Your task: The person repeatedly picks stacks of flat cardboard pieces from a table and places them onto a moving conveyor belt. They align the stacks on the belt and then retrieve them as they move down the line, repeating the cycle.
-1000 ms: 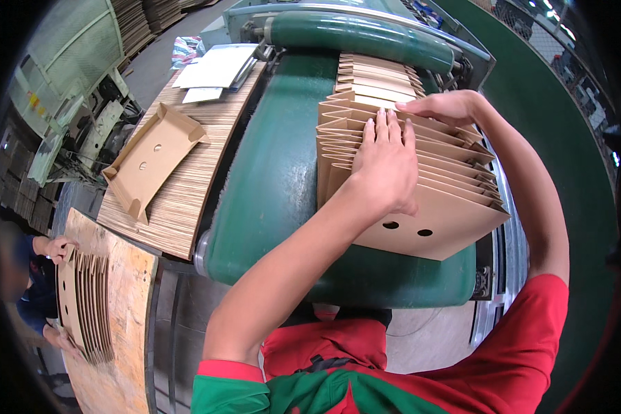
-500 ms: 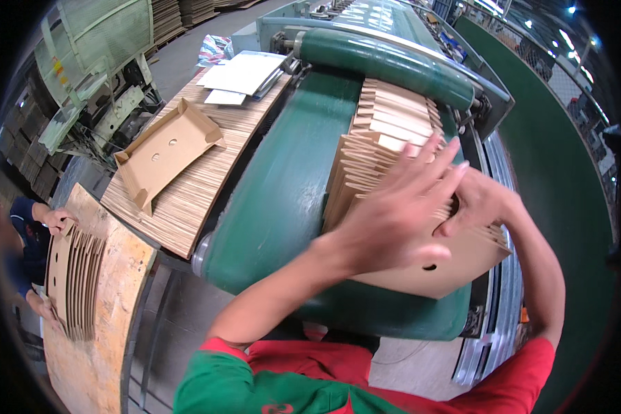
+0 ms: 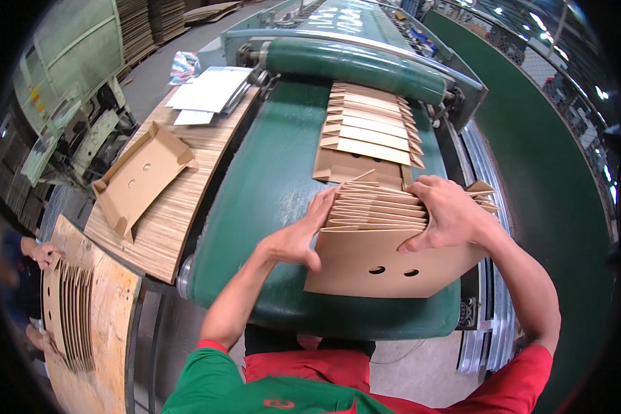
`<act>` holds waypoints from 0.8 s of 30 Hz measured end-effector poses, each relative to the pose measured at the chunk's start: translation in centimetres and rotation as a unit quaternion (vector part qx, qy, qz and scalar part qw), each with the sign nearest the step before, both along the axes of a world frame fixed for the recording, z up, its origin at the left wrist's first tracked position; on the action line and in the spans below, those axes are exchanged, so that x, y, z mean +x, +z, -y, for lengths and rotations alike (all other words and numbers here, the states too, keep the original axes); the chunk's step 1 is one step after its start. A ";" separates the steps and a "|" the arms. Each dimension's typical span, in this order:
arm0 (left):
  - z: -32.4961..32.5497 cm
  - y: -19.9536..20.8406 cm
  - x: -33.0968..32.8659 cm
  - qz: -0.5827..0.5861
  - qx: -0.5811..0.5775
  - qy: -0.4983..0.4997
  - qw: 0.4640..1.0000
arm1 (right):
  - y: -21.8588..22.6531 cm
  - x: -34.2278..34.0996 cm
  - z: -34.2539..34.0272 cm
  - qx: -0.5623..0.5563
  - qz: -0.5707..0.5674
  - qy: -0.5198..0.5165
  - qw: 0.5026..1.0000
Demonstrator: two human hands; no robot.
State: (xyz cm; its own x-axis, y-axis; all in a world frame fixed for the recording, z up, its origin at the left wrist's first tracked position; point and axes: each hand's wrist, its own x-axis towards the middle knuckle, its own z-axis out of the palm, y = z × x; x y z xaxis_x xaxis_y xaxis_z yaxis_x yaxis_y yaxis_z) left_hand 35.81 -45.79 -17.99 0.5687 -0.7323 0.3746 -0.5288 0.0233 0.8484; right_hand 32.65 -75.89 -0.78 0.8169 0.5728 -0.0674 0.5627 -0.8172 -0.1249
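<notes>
A stack of folded brown cardboard boxes (image 3: 386, 259) stands on edge at the near end of the green conveyor belt (image 3: 255, 200); two oval holes show in its front panel. My left hand (image 3: 300, 233) holds the stack's left side, fingers along the edges and thumb in front. Across the upper right, my right hand (image 3: 450, 212) grips it with the thumb on the front panel and fingers over the top edges. Farther up the belt, a row of overlapping folded boxes (image 3: 372, 124) comes out from under a green roller (image 3: 352, 69).
On the left, a wooden side table (image 3: 169, 241) bears an open cardboard tray (image 3: 145, 176) and white sheets (image 3: 210, 93). Another person's hands (image 3: 41, 254) hold folded cardboard (image 3: 69, 314) on a wooden board (image 3: 110, 331). Metal rails (image 3: 490, 276) and a green panel (image 3: 524, 138) border the right.
My left hand has moved from over the stack to its left side. The stack now stands squarer, apart from the row behind it. The view has shifted slightly.
</notes>
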 end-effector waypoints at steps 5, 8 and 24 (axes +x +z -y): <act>0.8 3.6 0.4 -0.050 0.022 0.049 0.997 | 0.5 0.6 -0.3 0.012 0.013 0.014 1.000; -0.1 7.3 -2.5 -0.014 0.009 0.140 0.990 | 1.2 -1.2 -1.9 -0.012 0.041 0.022 0.999; -4.3 4.5 -10.6 0.226 0.129 0.172 0.950 | 0.6 -9.1 -7.9 0.009 0.015 0.071 0.997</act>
